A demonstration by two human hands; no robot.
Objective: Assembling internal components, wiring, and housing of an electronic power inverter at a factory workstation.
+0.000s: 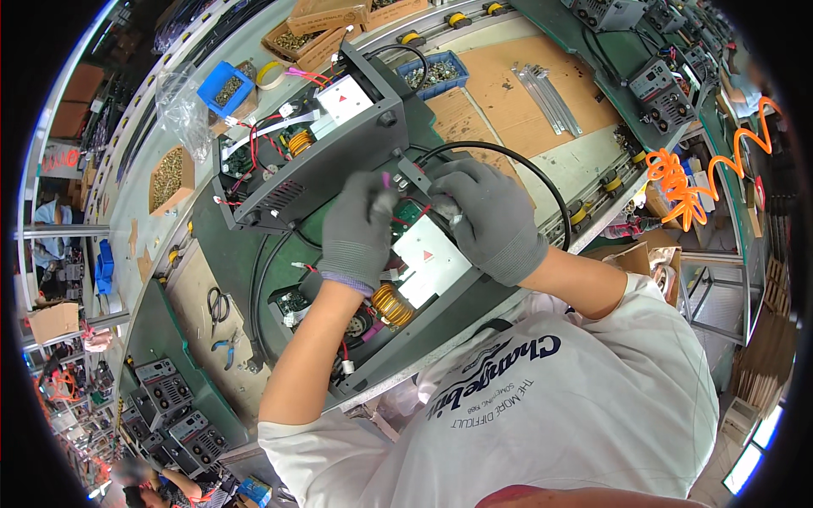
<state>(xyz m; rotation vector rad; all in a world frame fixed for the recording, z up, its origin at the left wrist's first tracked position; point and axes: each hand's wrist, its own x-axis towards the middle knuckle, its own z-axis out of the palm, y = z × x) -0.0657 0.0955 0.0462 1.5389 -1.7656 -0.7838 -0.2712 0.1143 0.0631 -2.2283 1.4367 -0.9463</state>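
Observation:
Both my hands wear grey knitted gloves and are at the far end of an open dark-grey equipment chassis (457, 279). My left hand (360, 224) has its fingers pinched together; a pink-sleeved wire terminal (386, 179) sticks out above them. My right hand (487, 216) is curled close by, thumb against fingers; what it grips, if anything, is hidden. A short red wire (415, 220) runs between the two hands over a green board. Inside the chassis are a white cover plate (430, 261) and a copper-coloured coil (392, 305). A thick black cable (542, 173) arches behind my right hand.
A second open chassis (322, 157) stands just beyond on the green work board (229, 241). Blue bins (227, 88) and boxes of small screws (172, 179) line the far side. Scissors (218, 305) and pliers (224, 351) lie left. Metal strips (546, 97) rest on cardboard; an orange coiled hose (682, 186) hangs right.

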